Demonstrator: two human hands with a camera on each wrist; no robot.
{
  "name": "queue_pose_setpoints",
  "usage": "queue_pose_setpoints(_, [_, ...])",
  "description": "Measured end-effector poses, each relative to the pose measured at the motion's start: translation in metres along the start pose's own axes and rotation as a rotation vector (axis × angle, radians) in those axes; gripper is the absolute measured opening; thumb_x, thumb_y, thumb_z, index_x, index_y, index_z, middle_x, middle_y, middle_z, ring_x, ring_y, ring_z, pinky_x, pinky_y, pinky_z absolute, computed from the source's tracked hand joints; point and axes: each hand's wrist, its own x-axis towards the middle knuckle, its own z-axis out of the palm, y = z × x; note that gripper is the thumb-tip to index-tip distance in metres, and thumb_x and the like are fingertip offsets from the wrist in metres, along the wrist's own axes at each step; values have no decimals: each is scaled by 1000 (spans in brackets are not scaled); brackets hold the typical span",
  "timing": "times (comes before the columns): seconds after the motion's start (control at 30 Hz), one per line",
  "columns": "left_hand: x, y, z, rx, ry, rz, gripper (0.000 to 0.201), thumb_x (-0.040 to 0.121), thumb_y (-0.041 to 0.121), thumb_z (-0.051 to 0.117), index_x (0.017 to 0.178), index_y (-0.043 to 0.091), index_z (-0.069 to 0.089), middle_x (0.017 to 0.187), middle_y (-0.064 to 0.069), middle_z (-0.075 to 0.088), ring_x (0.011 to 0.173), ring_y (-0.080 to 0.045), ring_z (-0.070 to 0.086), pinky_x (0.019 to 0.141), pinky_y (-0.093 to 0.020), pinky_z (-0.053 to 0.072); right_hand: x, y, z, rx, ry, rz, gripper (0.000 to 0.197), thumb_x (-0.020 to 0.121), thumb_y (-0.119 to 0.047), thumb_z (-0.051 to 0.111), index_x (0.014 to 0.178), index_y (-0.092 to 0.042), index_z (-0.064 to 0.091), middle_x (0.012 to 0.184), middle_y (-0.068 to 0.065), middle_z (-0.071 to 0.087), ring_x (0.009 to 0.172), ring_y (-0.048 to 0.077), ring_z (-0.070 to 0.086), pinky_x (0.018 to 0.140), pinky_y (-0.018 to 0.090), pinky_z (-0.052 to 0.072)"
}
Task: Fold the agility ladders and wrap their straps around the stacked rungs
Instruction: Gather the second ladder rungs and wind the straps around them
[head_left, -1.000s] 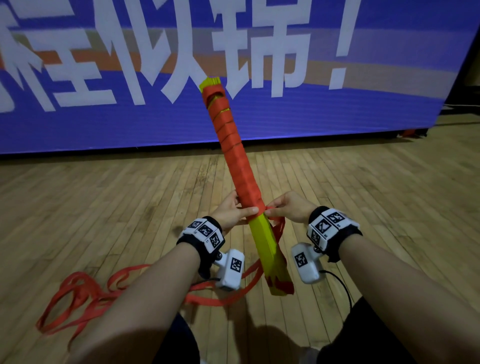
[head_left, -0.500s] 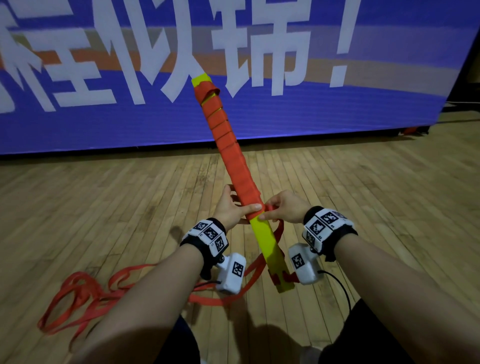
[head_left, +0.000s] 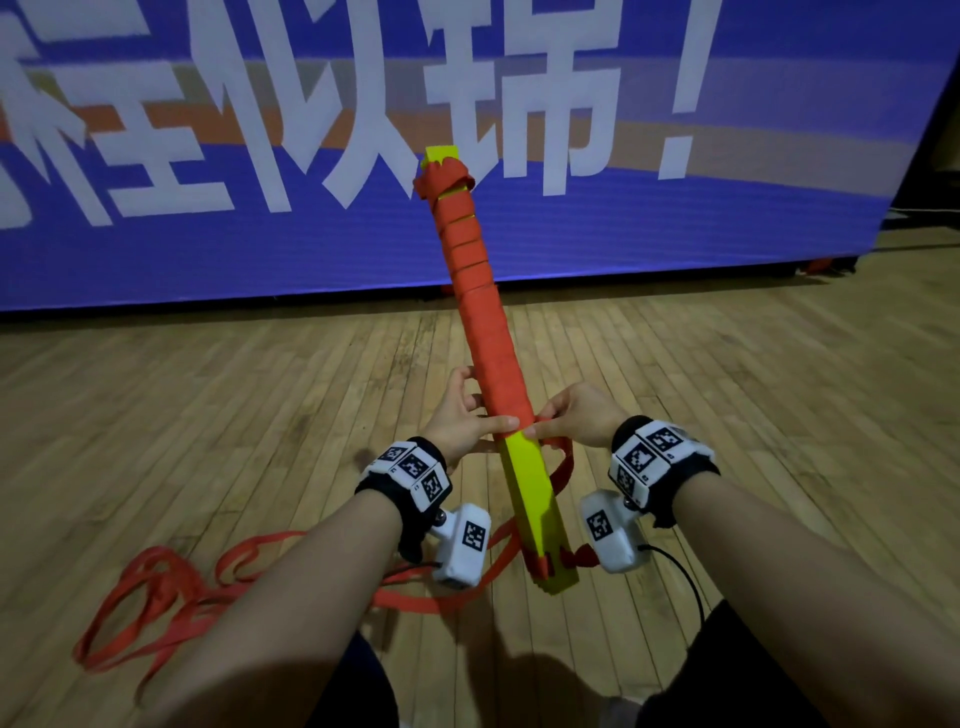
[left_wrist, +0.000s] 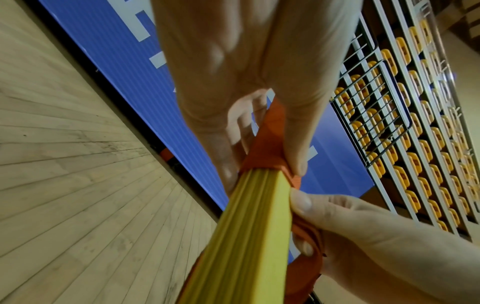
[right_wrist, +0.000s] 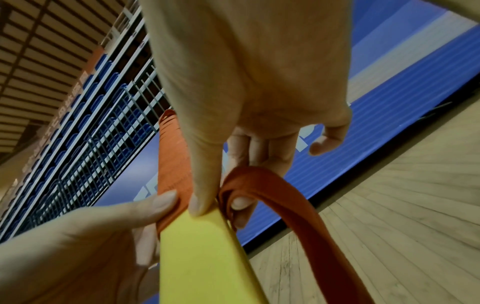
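Wrapping is partly complete. The left hand (head_left: 464, 423) grips the stacked rungs (head_left: 530, 488), thumb pinning the last turn. The right hand (head_left: 569, 418) pinches the orange strap (right_wrist: 283, 197) beside it; the next turn requires tension.

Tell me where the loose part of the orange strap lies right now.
In the head view the loose strap lies in loops on the wooden floor at lower left, beside the left forearm, trailing toward the yellow rung stack.

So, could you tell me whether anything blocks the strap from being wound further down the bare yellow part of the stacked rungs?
Nothing visible does. The right hand pinches the strap at the wrap's edge, and the stacked rungs below it are bare down to the near end.
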Motion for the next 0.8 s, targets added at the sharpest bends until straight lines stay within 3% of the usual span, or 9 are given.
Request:
queue_pose_setpoints(0.1, [1,-1,0,15,6,-4,70,77,-5,72,124,23,28,112,-14,62,89,-20,67,64,-35,59,2,0,2,-28,7,-11,12,79,-19,75,75,-10,70,64,-2,65,60,7,60,68,24,52])
queue_pose_setpoints(0.23, [0,3,-5,-9,-58,-18,73,79,-5,70,128,22,24,110,-14,65,89,-22,69,68,-38,59,2,0,0,2,-8,-40,10,80,-19,75,74,-13,70,72,-1,68,69,9,62,72,21,52])
queue_pose_setpoints(0.4, [-3,4,-7,-50,-140,-35,72,80,-13,63,129,23,24,113,-10,62,95,-21,67,71,-38,59,-1,2,-4,50,-27,-36,6,81,-15,73,79,-10,71,75,0,68,69,8,63,64,13,49])
queue_pose_setpoints(0.63, [-1,3,-2,23,-52,-15,80,75,-5,74,131,23,24,124,-8,56,108,-24,62,73,-41,58,-1,3,-4,31,-11,-34,2,82,-13,72,81,-12,71,78,-1,69,73,6,63,73,15,50])
queue_pose_setpoints(0.8, [-1,-2,4,25,29,43,72,74,-1,77,119,25,28,118,-6,55,102,-26,65,76,-43,58,-5,0,-4,-35,-30,-20,25,82,-21,73,95,0,71,75,1,67,73,9,62,77,21,48])
